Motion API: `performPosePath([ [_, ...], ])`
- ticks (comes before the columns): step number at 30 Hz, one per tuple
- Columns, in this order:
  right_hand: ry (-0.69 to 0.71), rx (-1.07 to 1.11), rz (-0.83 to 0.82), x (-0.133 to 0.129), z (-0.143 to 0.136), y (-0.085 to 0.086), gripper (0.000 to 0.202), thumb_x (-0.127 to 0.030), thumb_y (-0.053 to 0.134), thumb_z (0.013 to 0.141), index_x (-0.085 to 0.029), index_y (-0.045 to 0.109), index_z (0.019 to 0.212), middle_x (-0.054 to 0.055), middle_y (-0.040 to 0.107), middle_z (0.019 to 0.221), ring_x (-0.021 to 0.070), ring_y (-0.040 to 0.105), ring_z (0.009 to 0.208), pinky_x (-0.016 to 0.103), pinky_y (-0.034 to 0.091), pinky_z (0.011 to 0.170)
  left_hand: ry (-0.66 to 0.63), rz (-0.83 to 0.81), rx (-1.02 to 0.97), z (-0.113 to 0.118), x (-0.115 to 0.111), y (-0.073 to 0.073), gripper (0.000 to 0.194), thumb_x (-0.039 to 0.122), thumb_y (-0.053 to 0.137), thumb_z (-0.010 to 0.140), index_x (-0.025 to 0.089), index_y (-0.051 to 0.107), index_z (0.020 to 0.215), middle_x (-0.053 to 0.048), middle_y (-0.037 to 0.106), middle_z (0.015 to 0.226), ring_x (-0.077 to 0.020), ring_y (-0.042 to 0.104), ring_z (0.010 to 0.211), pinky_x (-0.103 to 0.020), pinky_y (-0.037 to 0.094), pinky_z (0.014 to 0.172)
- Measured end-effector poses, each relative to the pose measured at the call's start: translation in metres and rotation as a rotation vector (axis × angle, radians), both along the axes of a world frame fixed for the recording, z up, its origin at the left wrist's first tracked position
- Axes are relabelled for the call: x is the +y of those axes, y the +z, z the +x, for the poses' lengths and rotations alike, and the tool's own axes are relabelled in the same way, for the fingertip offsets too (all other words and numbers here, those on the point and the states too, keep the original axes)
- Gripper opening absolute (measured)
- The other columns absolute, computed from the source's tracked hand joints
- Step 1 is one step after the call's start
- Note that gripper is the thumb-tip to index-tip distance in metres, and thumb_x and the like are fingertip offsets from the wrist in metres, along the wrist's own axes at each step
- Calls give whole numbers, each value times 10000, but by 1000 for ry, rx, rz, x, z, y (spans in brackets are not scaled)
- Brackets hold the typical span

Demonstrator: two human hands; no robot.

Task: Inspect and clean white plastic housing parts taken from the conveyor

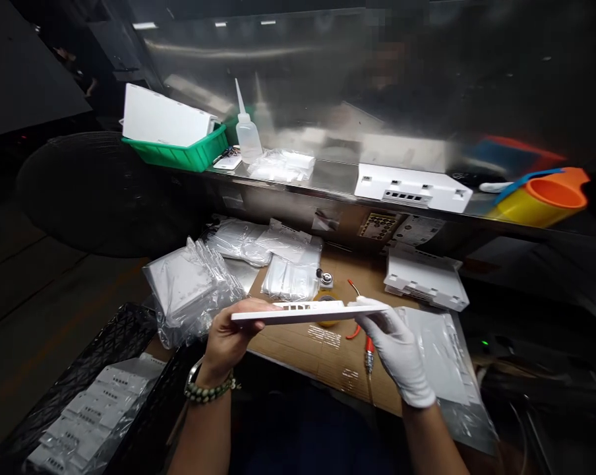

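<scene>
A flat white plastic panel [302, 316] with a row of slots is held nearly edge-on between my two hands. My bare left hand [233, 333] pinches its left end, thumb on the near side. On its right end, my white-gloved right hand [394, 349] grips with the fingers beneath and the thumb near the top edge. Below and behind the panel, a brown cardboard sheet [283, 346] covers the bench. A red-handled tool [369, 349] with a metal fitting lies close to the gloved hand. A roll of yellow tape [326, 298] is partly hidden behind the panel.
Bagged white panels [184, 284] stand at left, above a black crate [11, 402] holding more. White housings [424, 277] are stacked at right. The metal shelf [332, 178] carries a green bin [179, 155], a squeeze bottle [248, 138] and colored cups [545, 198]. Plastic bags [434, 356] lie at right.
</scene>
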State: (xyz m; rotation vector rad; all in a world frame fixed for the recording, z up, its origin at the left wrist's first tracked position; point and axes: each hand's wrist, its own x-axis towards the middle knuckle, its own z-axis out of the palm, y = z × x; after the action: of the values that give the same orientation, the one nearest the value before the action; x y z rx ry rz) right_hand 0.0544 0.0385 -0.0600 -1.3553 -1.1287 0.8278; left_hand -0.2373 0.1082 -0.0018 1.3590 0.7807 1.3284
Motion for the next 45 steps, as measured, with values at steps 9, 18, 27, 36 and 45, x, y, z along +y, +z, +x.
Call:
performPosePath([
  [9,-32,-21,47,-3,5,-9,228,-320,766,861,-265,744,1082,32,770,1101,191,719,1014,315,578,948,-120,-129,-66,4,0,-3,252,410,849,768,163,838,820,-151,786,890,-362,713,1000,-457,448,1096],
  [18,96,-74,229,6,-12,-36,115,-321,689,908,-260,775,953,60,769,1182,253,708,1158,447,541,1076,156,-918,-611,-4,4,-28,406,256,541,1002,131,619,1381,-120,760,1196,-273,664,1229,-381,472,1129],
  [27,183,-841,-637,110,-3,-116,274,-300,531,970,-204,756,1094,125,750,1194,251,683,1162,413,501,1053,224,-934,-811,-35,11,-38,540,222,471,959,67,507,1475,-173,778,1094,-357,720,1100,-552,516,1058],
  [36,221,-962,-700,122,-28,-158,332,-384,536,954,-142,763,968,180,735,1051,285,715,962,430,522,873,294,-727,-965,-31,18,5,571,417,385,1044,101,474,1512,-175,714,1276,-354,595,1307,-569,372,1176],
  [45,-20,-737,-303,129,4,-125,556,-582,438,934,-171,716,1185,142,719,1193,290,651,1067,391,484,922,188,-701,-971,-21,25,20,593,478,356,1048,126,485,1509,-170,676,1348,-368,612,1282,-572,409,1145],
])
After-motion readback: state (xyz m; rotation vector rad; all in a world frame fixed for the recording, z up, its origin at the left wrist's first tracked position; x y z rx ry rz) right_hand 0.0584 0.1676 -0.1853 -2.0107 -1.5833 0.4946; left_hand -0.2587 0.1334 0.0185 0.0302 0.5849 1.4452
